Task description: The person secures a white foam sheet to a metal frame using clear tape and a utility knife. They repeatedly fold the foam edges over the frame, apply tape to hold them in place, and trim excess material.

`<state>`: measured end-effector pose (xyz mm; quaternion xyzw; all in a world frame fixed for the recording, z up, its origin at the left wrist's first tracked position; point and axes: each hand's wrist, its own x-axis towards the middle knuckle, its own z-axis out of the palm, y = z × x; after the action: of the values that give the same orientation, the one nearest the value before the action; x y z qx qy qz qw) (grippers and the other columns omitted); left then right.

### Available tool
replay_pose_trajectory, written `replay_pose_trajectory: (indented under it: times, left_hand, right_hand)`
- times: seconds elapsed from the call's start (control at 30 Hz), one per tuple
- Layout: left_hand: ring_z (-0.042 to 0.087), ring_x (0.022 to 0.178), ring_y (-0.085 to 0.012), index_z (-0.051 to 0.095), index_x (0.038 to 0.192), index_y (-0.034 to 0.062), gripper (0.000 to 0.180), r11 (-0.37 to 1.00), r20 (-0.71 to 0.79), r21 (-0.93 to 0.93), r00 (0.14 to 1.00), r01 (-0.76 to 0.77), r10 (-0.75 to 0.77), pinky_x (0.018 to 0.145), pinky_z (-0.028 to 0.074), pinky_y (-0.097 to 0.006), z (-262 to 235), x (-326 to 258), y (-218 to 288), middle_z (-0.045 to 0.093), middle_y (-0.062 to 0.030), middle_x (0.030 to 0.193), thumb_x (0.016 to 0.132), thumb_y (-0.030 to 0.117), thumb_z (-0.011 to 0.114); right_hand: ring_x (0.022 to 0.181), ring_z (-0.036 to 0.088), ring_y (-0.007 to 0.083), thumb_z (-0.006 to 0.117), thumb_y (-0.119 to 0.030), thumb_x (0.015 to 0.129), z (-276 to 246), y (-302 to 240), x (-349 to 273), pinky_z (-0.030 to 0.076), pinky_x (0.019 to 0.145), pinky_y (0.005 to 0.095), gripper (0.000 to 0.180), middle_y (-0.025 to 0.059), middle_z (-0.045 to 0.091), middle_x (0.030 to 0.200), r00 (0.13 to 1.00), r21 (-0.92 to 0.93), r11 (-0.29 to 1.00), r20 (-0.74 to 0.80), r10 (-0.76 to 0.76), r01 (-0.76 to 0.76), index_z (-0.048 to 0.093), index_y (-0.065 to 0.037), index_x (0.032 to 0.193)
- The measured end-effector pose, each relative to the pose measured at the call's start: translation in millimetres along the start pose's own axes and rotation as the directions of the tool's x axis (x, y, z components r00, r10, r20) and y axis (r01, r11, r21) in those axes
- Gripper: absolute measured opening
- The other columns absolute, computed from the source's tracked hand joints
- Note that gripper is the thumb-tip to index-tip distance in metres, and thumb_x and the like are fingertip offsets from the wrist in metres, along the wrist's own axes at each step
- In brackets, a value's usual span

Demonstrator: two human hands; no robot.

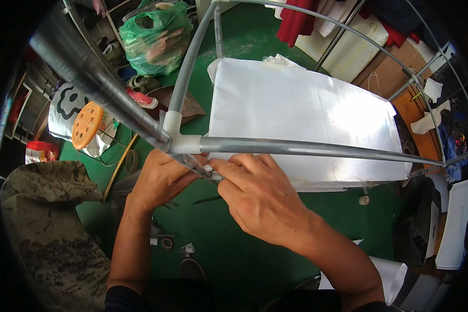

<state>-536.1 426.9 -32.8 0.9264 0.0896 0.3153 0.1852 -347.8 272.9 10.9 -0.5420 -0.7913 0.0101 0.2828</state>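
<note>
A frame of grey metal tubes (317,149) meets at a white plastic corner joint (178,136) in the middle of the view. Just under that joint my left hand (158,179) and my right hand (257,200) come together, fingertips touching. Both pinch a small strip of clear, shiny material (205,170), which looks like tape or film, right below the joint. What the strip is fixed to is hidden by my fingers.
A white woven sheet (307,109) lies flat on the green floor (229,249) beyond the frame. A green plastic bag (153,36), an orange stool (87,125), shoes and a camouflage cloth (52,229) sit at the left. A small tape roll (364,200) lies at the right.
</note>
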Motion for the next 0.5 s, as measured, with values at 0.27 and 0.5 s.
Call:
replay_pose_trajectory:
  times: [0.27, 0.5]
  left_hand:
    - [0.070, 0.083, -0.0278, 0.073, 0.093, 0.0047, 0.026, 0.990, -0.102, 0.120, 0.992, -0.069, 0.081, 0.072, 0.055, -0.037, 2.2, -3.1, -1.0, 0.072, -0.0093, 0.095, 0.069, -0.003, 0.077]
    - [0.070, 0.080, -0.0274, 0.072, 0.090, 0.0024, 0.022, 0.995, -0.124, 0.085, 0.990, -0.055, 0.065, 0.068, 0.055, -0.036, 9.8, -8.0, 1.1, 0.070, -0.0100, 0.090, 0.070, -0.005, 0.075]
  right_hand:
    - [0.105, 0.058, 0.0269, 0.063, -0.009, 0.081, 9.0, 0.1, -1.8, 0.046, 0.089, 0.0395, 0.011, 0.0169, 0.066, 0.118, 0.999, -0.058, 0.998, -0.034, -0.008, 0.007, 0.066, 0.001, 0.081]
    - [0.107, 0.058, 0.0268, 0.062, -0.009, 0.079, 8.6, -0.5, -4.2, 0.046, 0.092, 0.0417, 0.010, 0.0149, 0.065, 0.122, 0.999, -0.093, 0.995, -0.027, -0.021, 0.018, 0.064, 0.001, 0.079]
